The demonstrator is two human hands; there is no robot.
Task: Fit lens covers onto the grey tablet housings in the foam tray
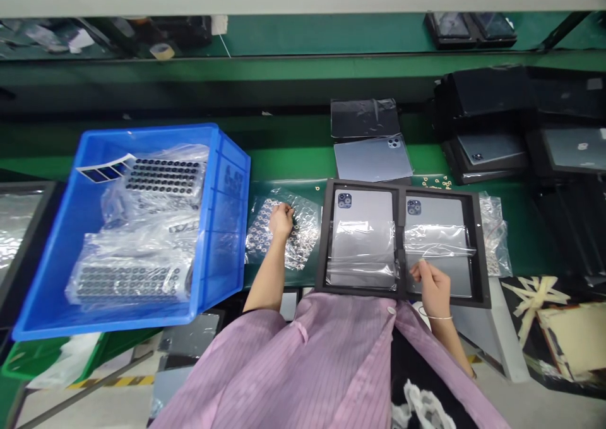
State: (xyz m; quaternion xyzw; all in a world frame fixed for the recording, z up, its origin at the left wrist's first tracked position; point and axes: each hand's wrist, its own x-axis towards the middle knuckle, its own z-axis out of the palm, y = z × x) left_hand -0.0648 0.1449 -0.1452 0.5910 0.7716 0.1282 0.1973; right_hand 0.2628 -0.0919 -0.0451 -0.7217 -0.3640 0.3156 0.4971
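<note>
- Our left hand (pixel 281 221) is over the small ring-shaped parts (pixel 303 236) in clear plastic, its fingers curled and drawn together; we cannot tell whether a part is between them.
- Our right hand (pixel 433 284) is above the right-hand tablet (pixel 440 230), thumb and forefinger pressed together near the clear film; whether they pinch a small piece or the film's edge, we cannot tell.
- The black tray (pixel 401 281) lies flat on the bench (pixel 284 167) just in front of us, with the right-hand tablet in one compartment and the left-hand tablet (pixel 364 208) in the other, camera ends away from us and film across both.
- We judge the work in hand to be fine fingertip handling, split between the loose parts and the tablet; from this pose, any move calls for a light pinch and care not to drag the film.
- To our left stands the blue bin (pixel 222 227), holding bagged parts (pixel 132 284).
- Beyond the tray lies a silvery tablet (pixel 372 159); small pale pieces (pixel 435 182) are scattered near the tray's far edge.
- Just right of the tray is another clear bag (pixel 495 240).
</note>
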